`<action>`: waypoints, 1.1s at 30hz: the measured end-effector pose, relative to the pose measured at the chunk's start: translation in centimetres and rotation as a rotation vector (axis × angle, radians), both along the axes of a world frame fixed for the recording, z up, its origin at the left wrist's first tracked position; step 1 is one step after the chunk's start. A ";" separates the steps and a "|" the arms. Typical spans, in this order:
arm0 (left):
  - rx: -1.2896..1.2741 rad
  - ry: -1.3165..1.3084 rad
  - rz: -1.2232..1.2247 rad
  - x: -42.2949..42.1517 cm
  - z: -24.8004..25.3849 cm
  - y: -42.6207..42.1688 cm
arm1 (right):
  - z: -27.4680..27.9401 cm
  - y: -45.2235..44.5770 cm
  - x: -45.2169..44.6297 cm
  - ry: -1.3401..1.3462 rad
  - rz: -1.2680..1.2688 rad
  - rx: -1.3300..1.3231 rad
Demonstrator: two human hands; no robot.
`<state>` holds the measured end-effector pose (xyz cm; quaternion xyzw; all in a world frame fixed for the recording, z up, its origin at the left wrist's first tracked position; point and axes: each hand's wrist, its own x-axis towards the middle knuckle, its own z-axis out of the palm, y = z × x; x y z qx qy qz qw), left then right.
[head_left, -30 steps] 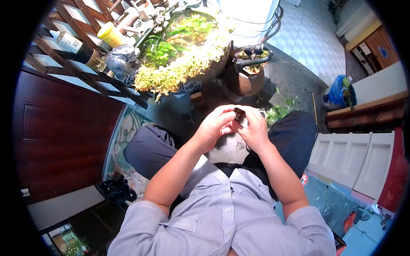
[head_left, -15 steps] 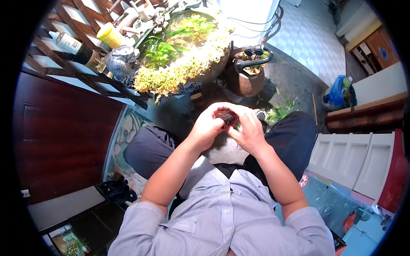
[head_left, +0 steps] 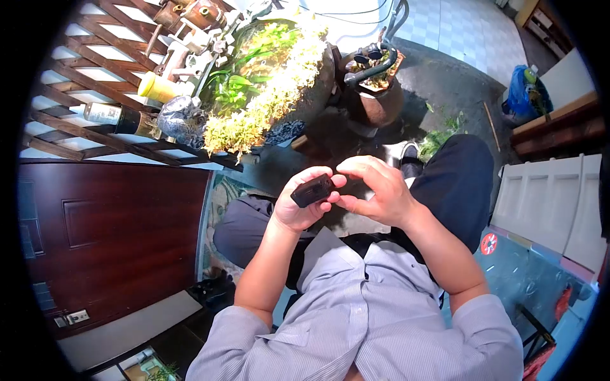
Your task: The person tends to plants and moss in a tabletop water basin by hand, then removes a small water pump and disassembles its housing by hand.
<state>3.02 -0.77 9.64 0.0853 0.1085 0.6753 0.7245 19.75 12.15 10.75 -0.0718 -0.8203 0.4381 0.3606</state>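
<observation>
A small black rectangular object, like a little box or case (head_left: 312,190), lies across my left hand (head_left: 289,213), whose fingers wrap around it. I cannot make out exactly what it is. Just to its right is my right hand (head_left: 384,195), thumb and forefinger spread apart in a C shape. The right fingertips are close to the object's end and to the left fingertips; whether they touch is unclear. Both hands are above my lap, between my bent knees.
Ahead is a mossy planter basin (head_left: 267,108) with green plants. Beside it stands a brown pot (head_left: 375,108) with a dark hose. A wooden lattice (head_left: 82,70) and dark red door (head_left: 114,222) are left. On the right are a blue bag (head_left: 526,92) and white panels (head_left: 546,197).
Both hands were around the dark object; now my right hand has drawn away and opened, leaving it in my left. The object shows more fully. My view has turned somewhat.
</observation>
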 end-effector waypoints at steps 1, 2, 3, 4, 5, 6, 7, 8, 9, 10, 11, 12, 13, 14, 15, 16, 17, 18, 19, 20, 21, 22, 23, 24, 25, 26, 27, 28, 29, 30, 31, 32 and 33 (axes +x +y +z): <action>-0.024 0.032 0.018 0.1 -0.1 -0.1 | 0.4 0.0 0.0 0.032 0.001 0.007; -0.029 0.037 0.016 0.0 -0.3 -0.1 | 0.5 0.0 0.0 0.037 -0.002 0.001; -0.006 0.020 -0.006 -0.1 -0.6 -0.2 | 0.5 0.0 0.0 0.055 -0.001 0.017; 0.019 0.001 -0.029 -0.2 -0.9 -0.1 | 0.5 0.0 0.1 0.071 0.000 0.035; 0.010 0.021 0.003 0.2 -0.9 -0.1 | 0.5 0.0 0.2 0.071 -0.006 0.030; 0.005 0.021 -0.003 0.4 -1.0 0.1 | 0.5 0.1 0.2 0.079 -0.005 0.023; 0.046 -0.005 0.012 0.6 -1.1 0.2 | 0.5 0.1 0.1 0.090 -0.002 0.016; 0.084 -0.029 0.029 0.6 -1.2 0.1 | 0.4 0.0 0.2 0.093 -0.006 0.010; 0.078 -0.023 0.026 0.7 -1.4 0.1 | 0.3 0.0 0.2 0.084 -0.003 0.002; 0.098 -0.039 0.014 0.6 -1.5 0.2 | 0.3 0.1 0.1 0.075 0.001 -0.003; 0.117 -0.057 0.002 0.7 -1.6 0.1 | 0.2 0.1 0.0 0.079 -0.001 -0.008; 0.113 -0.054 0.000 0.8 -1.6 0.1 | 0.1 0.2 -0.1 0.108 -0.003 0.025; 0.107 -0.091 -0.004 0.8 -1.6 0.1 | 0.1 0.3 -0.1 0.135 -0.006 0.060; 0.101 -0.129 -0.008 0.9 -1.5 0.1 | 0.1 0.3 -0.2 0.137 -0.007 0.057; 0.097 -0.128 -0.009 1.0 -1.5 0.1 | 0.1 0.3 -0.2 0.132 -0.002 0.053; 0.096 -0.140 0.005 1.1 -1.4 0.2 | 0.2 0.3 -0.1 0.126 0.004 0.050; 0.097 -0.152 0.019 1.2 -1.2 0.3 | 0.2 0.4 -0.1 0.126 0.003 0.049; 0.097 -0.151 0.018 1.4 -0.9 0.4 | 0.3 0.4 -0.1 0.123 0.014 0.044; 0.063 -0.080 0.054 1.5 -0.6 0.5 | 0.4 0.5 0.0 0.119 0.026 0.040; 0.034 -0.008 0.096 1.7 -0.4 0.6 | 0.5 0.5 0.1 0.120 0.032 0.049; -0.002 0.257 0.133 1.7 -0.3 0.8 | 0.8 0.3 0.2 0.066 -0.007 0.007; -0.075 0.311 0.097 1.2 0.3 1.0 | 1.0 0.4 0.1 0.019 -0.038 -0.025; -0.147 0.361 0.058 0.9 1.4 1.4 | 1.1 0.5 0.1 -0.009 -0.051 0.002; -0.156 0.384 0.013 0.7 2.7 1.9 | 1.3 0.6 0.2 -0.045 -0.086 0.038; -0.201 0.467 0.001 0.6 3.6 2.2 | 1.5 0.7 0.3 -0.073 -0.081 0.079; -0.251 0.546 -0.012 0.6 4.1 2.4 | 1.6 0.8 0.3 -0.102 -0.080 0.118; -0.249 0.604 -0.004 0.6 4.3 2.4 | 1.6 1.0 0.2 -0.126 -0.064 0.179; -0.293 0.712 -0.012 0.7 4.5 2.7 | 1.6 1.1 0.0 -0.154 -0.050 0.237; -0.294 0.760 0.010 0.8 4.3 2.8 | 1.6 1.2 -0.2 -0.169 -0.032 0.255; -0.297 0.806 0.027 0.7 3.9 2.8 | 1.7 1.2 -0.4 -0.190 -0.031 0.282; -0.296 0.828 0.013 0.5 3.6 2.9 | 1.8 1.3 -0.7 -0.217 -0.030 0.318; -0.287 0.825 0.028 0.6 3.6 3.1 | 1.8 1.3 -0.9 -0.246 -0.033 0.352; -0.351 0.871 0.046 0.8 3.6 3.2 | 1.5 1.4 -1.0 -0.248 -0.027 0.363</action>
